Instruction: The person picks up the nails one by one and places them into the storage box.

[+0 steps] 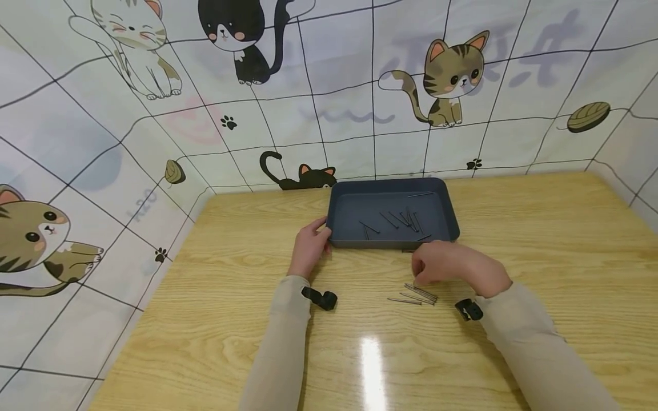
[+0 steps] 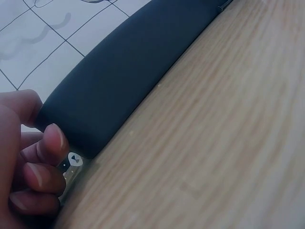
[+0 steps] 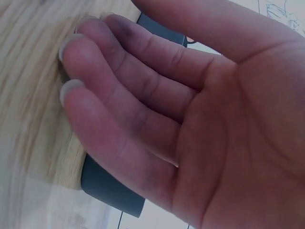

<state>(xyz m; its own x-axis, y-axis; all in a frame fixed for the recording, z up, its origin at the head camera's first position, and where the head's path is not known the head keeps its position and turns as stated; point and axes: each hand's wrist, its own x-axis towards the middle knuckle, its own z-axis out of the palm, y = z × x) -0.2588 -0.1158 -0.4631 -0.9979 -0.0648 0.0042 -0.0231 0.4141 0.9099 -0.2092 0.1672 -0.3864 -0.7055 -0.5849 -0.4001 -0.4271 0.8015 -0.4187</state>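
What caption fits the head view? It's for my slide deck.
Left hand holds the dark tray by its corner; right hand reaches over loose nails on the table.

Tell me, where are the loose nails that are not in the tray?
In the head view, the loose nails lie on the wooden table, under the right hand and nearer the person than the dark tray.

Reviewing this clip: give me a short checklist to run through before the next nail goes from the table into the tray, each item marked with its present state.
1. Tray steadied: ok, left hand holds its near left corner.
2. Loose nails within reach: ok, they lie on the table just below the right hand.
3. Right hand's grip on a nail: cannot tell; the wrist view shows nearly straight fingers, no nail visible.
4. Tray has room: ok, a few nails in tray, floor mostly bare.
5. Path to tray unobstructed: ok.
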